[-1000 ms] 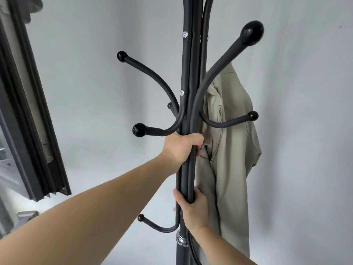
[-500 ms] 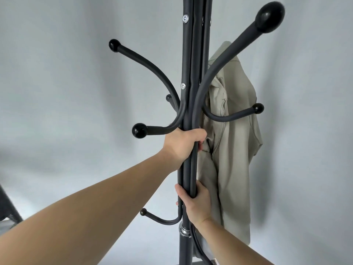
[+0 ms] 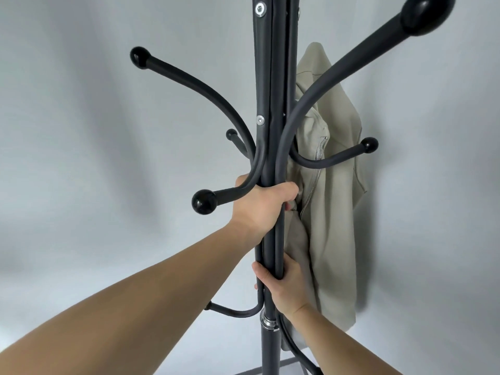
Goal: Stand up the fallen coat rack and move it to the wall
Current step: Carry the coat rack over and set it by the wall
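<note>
Standing upright before the pale grey wall [image 3: 94, 158], the black metal coat rack [image 3: 273, 147] is in my grip: left hand [image 3: 261, 205] wrapped around its pole, right hand [image 3: 284, 285] clasping lower. A beige zip jacket [image 3: 335, 217] hangs behind.

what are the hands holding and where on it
Both hold the coat rack by its upright pole: the left hand just below the middle hooks, the right hand lower, above the chrome collar.

One coat rack [image 3: 270, 147] with seven hook arms showing, five above the fingers [image 3: 290, 189]; one beige jacket [image 3: 332, 212]; two gripping hands.
</note>
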The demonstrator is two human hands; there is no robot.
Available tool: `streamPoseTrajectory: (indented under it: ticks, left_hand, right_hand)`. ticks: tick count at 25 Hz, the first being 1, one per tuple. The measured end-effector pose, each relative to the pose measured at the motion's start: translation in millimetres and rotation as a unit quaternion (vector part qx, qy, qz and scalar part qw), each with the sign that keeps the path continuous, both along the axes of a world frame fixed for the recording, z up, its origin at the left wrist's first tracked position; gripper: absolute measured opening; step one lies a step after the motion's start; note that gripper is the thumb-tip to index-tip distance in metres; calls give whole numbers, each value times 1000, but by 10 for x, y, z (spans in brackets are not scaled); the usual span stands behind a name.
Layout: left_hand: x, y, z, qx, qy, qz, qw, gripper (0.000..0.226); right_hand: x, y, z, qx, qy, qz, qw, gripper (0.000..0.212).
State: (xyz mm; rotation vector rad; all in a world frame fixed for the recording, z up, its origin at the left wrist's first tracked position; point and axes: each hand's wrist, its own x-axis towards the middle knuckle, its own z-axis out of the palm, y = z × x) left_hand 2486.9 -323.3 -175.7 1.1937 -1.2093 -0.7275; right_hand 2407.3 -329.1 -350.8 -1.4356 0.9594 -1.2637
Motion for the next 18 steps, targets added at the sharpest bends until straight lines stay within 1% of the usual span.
streamPoseTrajectory:
  ticks: [3, 6, 10, 14, 16, 18]
  left_hand:
    - [-90, -125, -170, 10, -24, -2, 1000, 30]
    - [-157, -240, -238, 7, -24, -4, 1000, 22]
    - [-221, -396, -249, -7, -12, -4, 1000, 16]
    - [-217, -440, -267, -26, 1, -14, 1000, 9]
    - [-184, -419, -273, -25, 16, -49, 998, 10]
    - [-126, -372, -248, -11, 44, -124, 991, 19]
  right_hand:
    - [-99, -124, -146, 11, 9, -12, 1000, 39]
    - [-157, -246, -220, 12, 20, -28, 999, 36]
    - [-212, -391, -240, 6, 50, -29, 998, 33]
    - [-221, -366, -245, -3, 86, -74, 994, 42]
    - [-185, -276, -227, -22, 75, -114, 990, 37]
    - [-71, -177, -115, -43, 38, -164, 985, 44]
